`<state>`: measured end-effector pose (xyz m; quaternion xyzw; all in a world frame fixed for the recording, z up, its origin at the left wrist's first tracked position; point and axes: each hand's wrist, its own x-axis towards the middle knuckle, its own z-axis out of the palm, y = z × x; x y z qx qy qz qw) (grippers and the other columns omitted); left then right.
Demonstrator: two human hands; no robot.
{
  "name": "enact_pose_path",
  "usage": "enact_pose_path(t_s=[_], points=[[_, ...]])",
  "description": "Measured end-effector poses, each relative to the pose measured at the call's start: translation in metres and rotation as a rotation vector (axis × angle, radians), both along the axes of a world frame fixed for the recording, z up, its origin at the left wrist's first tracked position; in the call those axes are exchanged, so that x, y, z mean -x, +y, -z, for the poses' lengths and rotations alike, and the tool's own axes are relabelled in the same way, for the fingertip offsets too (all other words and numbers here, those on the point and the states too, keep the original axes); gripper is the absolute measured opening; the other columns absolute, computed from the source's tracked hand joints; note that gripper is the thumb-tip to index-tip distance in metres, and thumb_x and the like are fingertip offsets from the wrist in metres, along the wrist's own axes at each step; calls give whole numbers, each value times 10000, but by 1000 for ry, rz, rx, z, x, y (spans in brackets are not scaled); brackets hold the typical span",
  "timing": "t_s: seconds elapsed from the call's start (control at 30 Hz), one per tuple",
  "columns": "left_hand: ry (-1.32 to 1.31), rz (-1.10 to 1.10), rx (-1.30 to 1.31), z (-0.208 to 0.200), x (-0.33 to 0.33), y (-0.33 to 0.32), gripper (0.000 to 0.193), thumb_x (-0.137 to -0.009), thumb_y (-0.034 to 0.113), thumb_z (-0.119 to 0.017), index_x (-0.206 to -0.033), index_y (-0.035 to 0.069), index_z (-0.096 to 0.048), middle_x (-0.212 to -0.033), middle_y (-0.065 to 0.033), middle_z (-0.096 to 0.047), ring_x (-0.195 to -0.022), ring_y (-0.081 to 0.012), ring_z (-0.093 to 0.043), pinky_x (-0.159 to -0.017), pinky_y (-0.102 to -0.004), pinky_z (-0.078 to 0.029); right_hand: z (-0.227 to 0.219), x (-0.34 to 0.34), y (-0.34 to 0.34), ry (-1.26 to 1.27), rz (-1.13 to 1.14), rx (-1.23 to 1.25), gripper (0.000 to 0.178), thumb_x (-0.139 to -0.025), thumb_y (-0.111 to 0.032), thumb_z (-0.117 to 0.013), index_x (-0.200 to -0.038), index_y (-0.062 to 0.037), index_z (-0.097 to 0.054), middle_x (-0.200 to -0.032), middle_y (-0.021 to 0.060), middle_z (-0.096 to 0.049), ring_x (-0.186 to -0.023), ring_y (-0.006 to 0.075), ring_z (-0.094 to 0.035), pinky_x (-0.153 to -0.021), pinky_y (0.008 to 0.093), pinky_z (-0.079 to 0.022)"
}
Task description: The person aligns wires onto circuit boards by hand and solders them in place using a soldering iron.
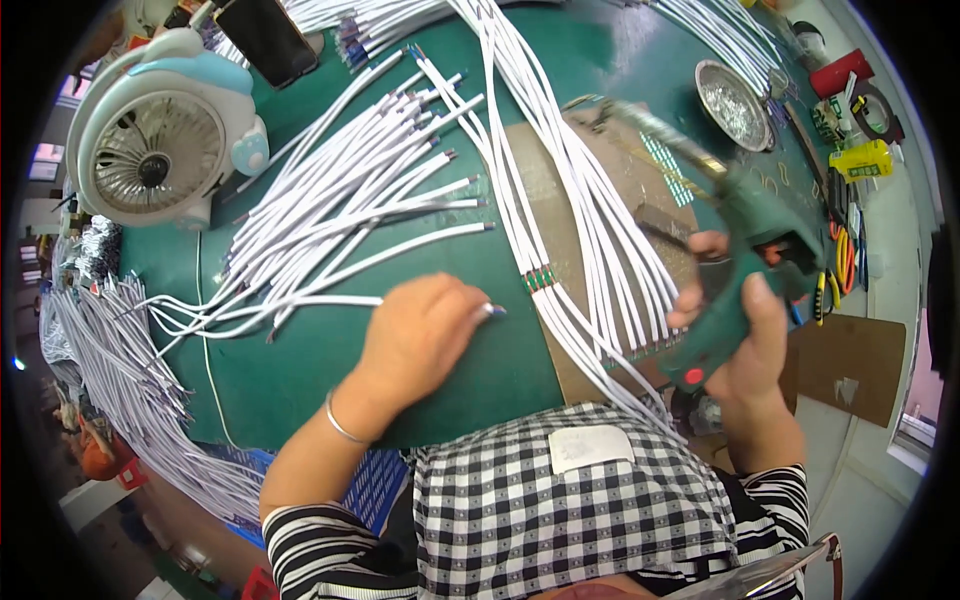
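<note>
While my right hand is wrapped tight around the green glue gun at the right of the frame, my left hand sits mid-frame on the green worktop. Its fingers are curled, pinching one white cable from the loose pile.

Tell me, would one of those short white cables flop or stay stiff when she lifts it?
Probably fairly springy: the loose white cables lie nearly straight on the green mat. They look thin, so likely light. The one under her left hand might slide easily.

left hand palm down, fingers curled | right hand grip closed, raised
</note>
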<state>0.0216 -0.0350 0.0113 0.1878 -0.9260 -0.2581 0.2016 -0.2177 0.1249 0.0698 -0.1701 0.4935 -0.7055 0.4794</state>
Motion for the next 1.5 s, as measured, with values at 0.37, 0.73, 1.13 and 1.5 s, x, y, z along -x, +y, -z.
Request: enact_pose_path(t_s=[0.37,0.73,1.13,1.5], points=[[0,-79,-266,6,22,9,203,-773,-1,-591,-961,72,-614,-678,-76,-506,-556,-235,-531,-493,-331,-424,53,-34,-34,-253,-165,159,526,-861,-165,-558,-1309,-21,-323,-1233,155,-436,-963,265,-600,-955,486,-443],[-65,-94,-321,9,28,5,226,-788,20,-601,-1011,59,-598,-768,-96,-596,-614,-247,-589,-530,-333,-467,60,-44,-25,-198,-149,109,533,-864,-170,-575,-1318,-32,-334,-1257,113,-440,-1086,237,-537,-954,403,-448],[-73,-87,-104,14,32,0,132,-720,18,-678,-831,39,-609,-743,-92,-567,-616,-258,-578,-548,-339,-476,64,-47,-26,-180,-116,35,557,-826,-189,-598,-1297,-31,-347,-1217,130,-422,-1063,226,-507,-1045,545,-333],[21,-105,-145,23,34,-1,138,-737,28,-669,-841,48,-581,-773,-85,-534,-607,-265,-582,-520,-350,-486,69,-47,-28,-212,-81,46,542,-828,-174,-596,-1294,-35,-354,-1207,128,-422,-1050,220,-509,-1048,542,-328]])
